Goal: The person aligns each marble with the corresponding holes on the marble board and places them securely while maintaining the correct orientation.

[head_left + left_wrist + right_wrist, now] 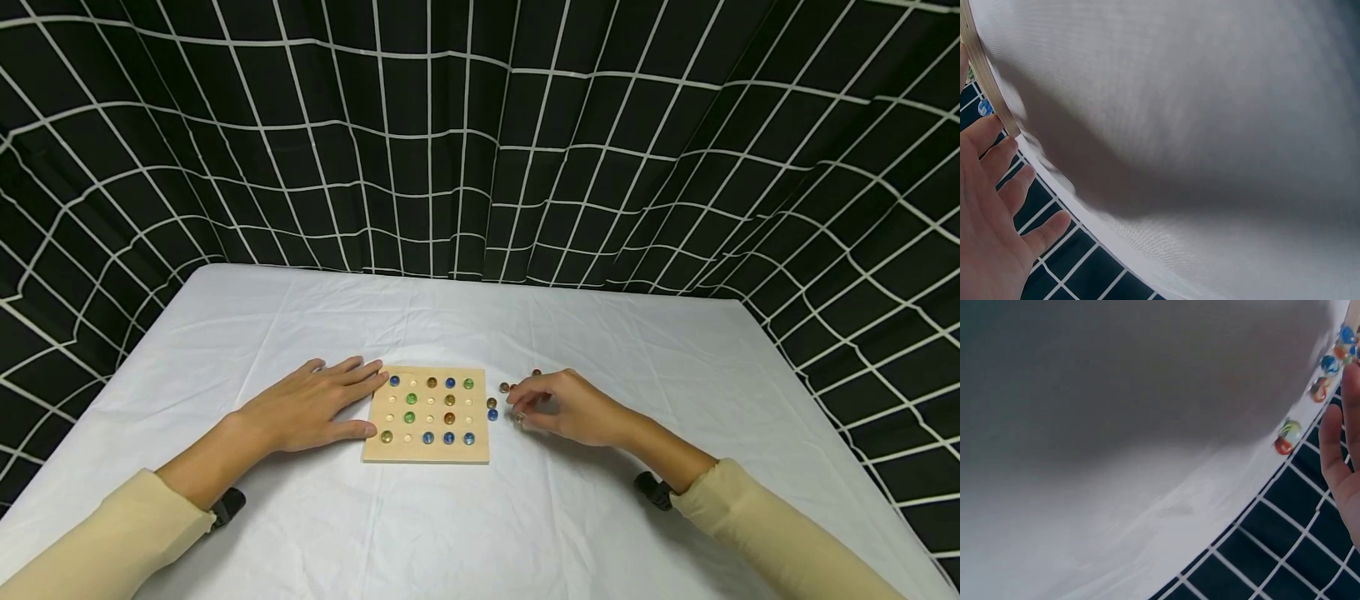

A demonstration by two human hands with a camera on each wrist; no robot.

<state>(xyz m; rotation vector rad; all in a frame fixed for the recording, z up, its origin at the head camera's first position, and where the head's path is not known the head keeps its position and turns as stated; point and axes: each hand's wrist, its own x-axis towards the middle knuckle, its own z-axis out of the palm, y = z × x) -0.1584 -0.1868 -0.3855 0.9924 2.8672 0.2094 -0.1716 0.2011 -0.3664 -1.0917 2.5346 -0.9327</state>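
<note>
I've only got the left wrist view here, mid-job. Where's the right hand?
Observer: In the head view, the right hand is to the right of the board, with its fingers toward it.

Operator: Anything loose between it and the board?

Observer: Yes, a blue marble lies just off the board's right edge.

Operator: And the row nearest the wearer, is it full?

Observer: No, it has one empty hole, second from the left.
</note>
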